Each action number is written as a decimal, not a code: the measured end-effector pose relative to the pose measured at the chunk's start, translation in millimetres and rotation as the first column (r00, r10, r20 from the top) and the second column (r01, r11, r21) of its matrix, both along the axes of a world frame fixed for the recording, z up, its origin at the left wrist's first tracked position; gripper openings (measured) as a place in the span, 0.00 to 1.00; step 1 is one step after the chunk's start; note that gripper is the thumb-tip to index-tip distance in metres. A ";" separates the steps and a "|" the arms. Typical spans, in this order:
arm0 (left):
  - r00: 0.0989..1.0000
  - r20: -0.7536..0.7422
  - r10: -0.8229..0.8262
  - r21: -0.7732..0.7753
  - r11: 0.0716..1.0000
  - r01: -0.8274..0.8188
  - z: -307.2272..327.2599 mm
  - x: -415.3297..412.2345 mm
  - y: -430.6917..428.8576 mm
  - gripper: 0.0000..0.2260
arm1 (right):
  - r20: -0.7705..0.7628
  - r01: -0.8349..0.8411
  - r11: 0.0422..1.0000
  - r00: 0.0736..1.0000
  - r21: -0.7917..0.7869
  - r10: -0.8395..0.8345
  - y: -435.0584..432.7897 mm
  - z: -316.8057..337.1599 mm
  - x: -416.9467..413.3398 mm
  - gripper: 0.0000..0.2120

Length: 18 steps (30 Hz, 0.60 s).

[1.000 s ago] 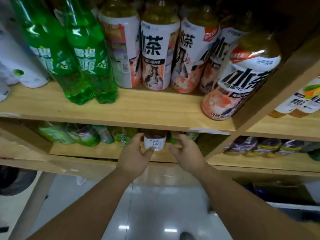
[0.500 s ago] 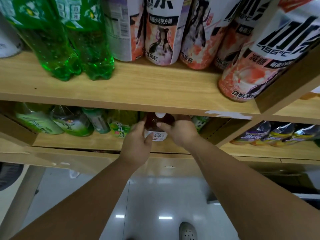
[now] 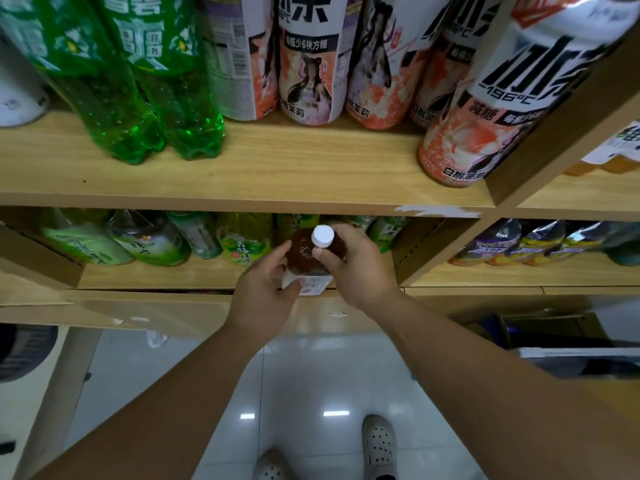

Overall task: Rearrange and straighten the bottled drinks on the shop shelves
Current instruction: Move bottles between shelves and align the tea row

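At lower shelf (image 3: 194,277) front edge: brown bottle (image 3: 306,256) clamped by both hands, left hand (image 3: 265,296) at 7 o'clock on label, right hand (image 3: 353,263) at 3 o'clock by white cap (image 3: 322,236).

Head view, downward, close to shelves (image 3: 242,188)

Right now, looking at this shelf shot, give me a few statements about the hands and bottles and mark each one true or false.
1. Both hands hold the brown bottle. True: the left hand is at its label, the right hand near its cap.
2. The cap is red. False: it is white.
3. The brown bottle is on the upper shelf. False: it is at the lower shelf.
4. Green bottles stand on the upper shelf's left part. True.
5. The person is barefoot. False: light shoes show on the floor.
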State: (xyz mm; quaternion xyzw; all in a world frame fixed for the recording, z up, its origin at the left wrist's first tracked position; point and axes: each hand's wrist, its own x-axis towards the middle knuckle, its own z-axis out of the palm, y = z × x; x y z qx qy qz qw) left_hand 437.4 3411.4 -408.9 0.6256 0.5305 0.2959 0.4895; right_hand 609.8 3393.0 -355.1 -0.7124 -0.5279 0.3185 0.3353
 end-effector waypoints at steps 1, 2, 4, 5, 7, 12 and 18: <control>1.000 0.024 -0.013 -0.033 0.999 0.014 9.5 -3.3 -5.9 0.32 | 0.003 -0.013 1.000 1.000 0.011 0.013 -7.4 7.4 -1.6 0.15; 0.998 0.043 -0.034 -0.061 0.997 0.037 19.0 -7.9 -12.3 0.34 | 0.000 -0.024 0.999 1.000 0.024 0.024 -15.4 15.0 -2.3 0.15; 0.996 0.045 -0.078 -0.069 0.994 0.081 42.0 -18.1 -24.7 0.36 | -0.039 -0.041 0.998 0.998 0.037 0.043 -33.8 37.8 -2.2 0.13; 0.995 0.046 -0.093 -0.079 0.992 0.096 49.3 -23.7 -30.0 0.37 | -0.065 -0.060 0.998 0.996 0.030 0.062 -41.5 46.2 -3.1 0.13; 0.987 0.057 -0.148 -0.085 0.985 0.152 74.6 -33.3 -38.5 0.37 | -0.128 -0.086 0.996 0.988 0.024 0.088 -59.3 72.5 -1.0 0.12; 0.954 -0.029 -0.299 -0.016 0.954 0.298 147.3 -42.9 -60.6 0.39 | -0.248 -0.131 0.991 0.960 0.030 0.134 -102.9 149.4 7.1 0.12; 0.939 -0.076 -0.335 0.060 0.939 0.339 221.3 -8.7 -83.6 0.45 | -0.261 -0.108 0.989 0.956 0.103 0.132 -143.9 223.0 36.1 0.10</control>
